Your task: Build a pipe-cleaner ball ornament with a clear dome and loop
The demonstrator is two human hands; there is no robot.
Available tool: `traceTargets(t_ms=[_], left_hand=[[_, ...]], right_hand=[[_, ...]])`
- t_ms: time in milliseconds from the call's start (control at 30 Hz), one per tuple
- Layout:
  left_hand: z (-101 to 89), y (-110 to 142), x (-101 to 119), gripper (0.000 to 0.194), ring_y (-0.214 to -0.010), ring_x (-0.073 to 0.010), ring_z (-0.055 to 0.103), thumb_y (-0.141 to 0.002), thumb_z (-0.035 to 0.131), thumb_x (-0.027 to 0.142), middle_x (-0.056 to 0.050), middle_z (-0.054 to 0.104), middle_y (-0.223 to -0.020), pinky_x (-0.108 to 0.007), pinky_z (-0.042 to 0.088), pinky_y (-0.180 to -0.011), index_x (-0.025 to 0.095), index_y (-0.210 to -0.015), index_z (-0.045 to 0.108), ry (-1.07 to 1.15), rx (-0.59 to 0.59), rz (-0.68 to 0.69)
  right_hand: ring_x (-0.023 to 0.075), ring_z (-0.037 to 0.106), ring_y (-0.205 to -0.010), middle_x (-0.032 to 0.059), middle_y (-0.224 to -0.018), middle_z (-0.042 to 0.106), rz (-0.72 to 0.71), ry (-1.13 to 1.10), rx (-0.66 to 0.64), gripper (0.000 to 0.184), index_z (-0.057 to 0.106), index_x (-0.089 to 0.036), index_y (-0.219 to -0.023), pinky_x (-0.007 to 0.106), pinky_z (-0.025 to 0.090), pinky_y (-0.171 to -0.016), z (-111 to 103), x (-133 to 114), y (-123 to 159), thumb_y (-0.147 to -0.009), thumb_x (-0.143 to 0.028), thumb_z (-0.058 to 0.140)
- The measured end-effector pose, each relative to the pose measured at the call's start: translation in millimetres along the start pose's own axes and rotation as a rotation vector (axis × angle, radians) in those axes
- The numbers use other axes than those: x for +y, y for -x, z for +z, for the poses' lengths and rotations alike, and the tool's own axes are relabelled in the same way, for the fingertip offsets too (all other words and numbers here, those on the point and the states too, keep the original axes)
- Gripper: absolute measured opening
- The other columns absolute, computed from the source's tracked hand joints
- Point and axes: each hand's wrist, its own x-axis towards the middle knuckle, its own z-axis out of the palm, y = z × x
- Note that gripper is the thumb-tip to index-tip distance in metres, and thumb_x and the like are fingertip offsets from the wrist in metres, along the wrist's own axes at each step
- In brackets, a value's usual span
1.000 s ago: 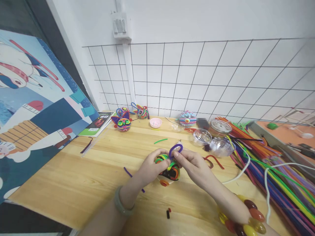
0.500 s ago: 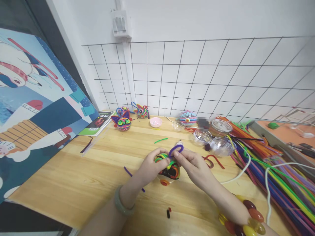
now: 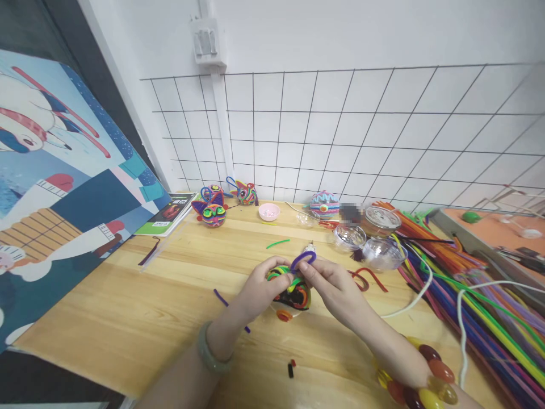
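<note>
A round ornament [image 3: 298,297] covered in coiled green, yellow, orange and black pipe cleaners rests on the table in front of me. My left hand [image 3: 261,289] is closed around its left side, the thumb on top. On the ornament's upper edge stands a bent loop of purple pipe cleaner [image 3: 314,255]. My right hand [image 3: 338,289] pinches this loop between thumb and fingers; its lower ends are hidden by my fingertips. Just behind the loop is a small whitish object [image 3: 310,247] that I cannot make out. A purple pipe cleaner piece [image 3: 221,296] lies partly beneath my left forearm.
Finished ornaments [image 3: 213,215] stand at the back left, near a pink bowl [image 3: 269,212]. Clear plastic half-shells [image 3: 385,254] sit at the back right. Bundled pipe cleaners [image 3: 481,307] and a white cable [image 3: 464,341] line the right side. Small black scraps [image 3: 290,371] lie in front.
</note>
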Motion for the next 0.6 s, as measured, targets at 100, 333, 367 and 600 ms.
traceTargets(t_ms=[100, 333, 367, 600], left_hand=[[-0.2, -0.4, -0.3, 0.030, -0.087, -0.0191, 0.061, -0.076, 0.060, 0.030, -0.006, 0.066, -0.096, -0.028, 0.047, -0.076, 0.015, -0.102, 0.062, 0.000, -0.002, -0.012], [-0.1, -0.1, -1.4, 0.031, -0.086, -0.0187, 0.061, -0.074, 0.062, 0.031, -0.005, 0.067, -0.095, -0.027, 0.047, -0.076, 0.016, -0.101, 0.063, 0.000, 0.008, -0.012], [-0.2, -0.1, -1.4, 0.030, -0.087, -0.0189, 0.061, -0.074, 0.062, 0.031, -0.005, 0.067, -0.095, -0.027, 0.047, -0.076, 0.016, -0.100, 0.063, 0.001, 0.007, -0.011], [-0.8, -2.1, -0.2, 0.027, -0.091, -0.0199, 0.060, -0.074, 0.060, 0.029, -0.006, 0.066, -0.094, -0.028, 0.046, -0.081, 0.014, -0.096, 0.063, -0.005, -0.002, 0.026]], right_hand=[[0.0123, 0.038, -0.058, -0.0023, -0.061, 0.042, 0.002, 0.007, 0.001, 0.046, 0.050, -0.019, -0.063, 0.024, 0.034, -0.052, -0.1, 1.4, -0.4, -0.089, -0.056, 0.045], [0.0121, 0.042, -0.059, -0.0020, -0.063, 0.046, 0.005, -0.001, -0.010, 0.043, 0.052, -0.018, -0.065, 0.023, 0.036, -0.054, -0.3, 1.0, -0.3, -0.091, -0.051, 0.045], [0.0124, 0.044, -0.059, -0.0017, -0.063, 0.048, 0.008, -0.005, -0.014, 0.042, 0.053, -0.018, -0.066, 0.024, 0.037, -0.055, -0.5, 0.6, -0.2, -0.091, -0.051, 0.045], [0.0187, 0.061, -0.084, 0.0038, -0.086, 0.068, 0.017, -0.059, -0.114, 0.023, 0.067, -0.018, -0.089, 0.031, 0.048, -0.079, -4.6, 2.4, -0.2, -0.090, -0.037, 0.053]])
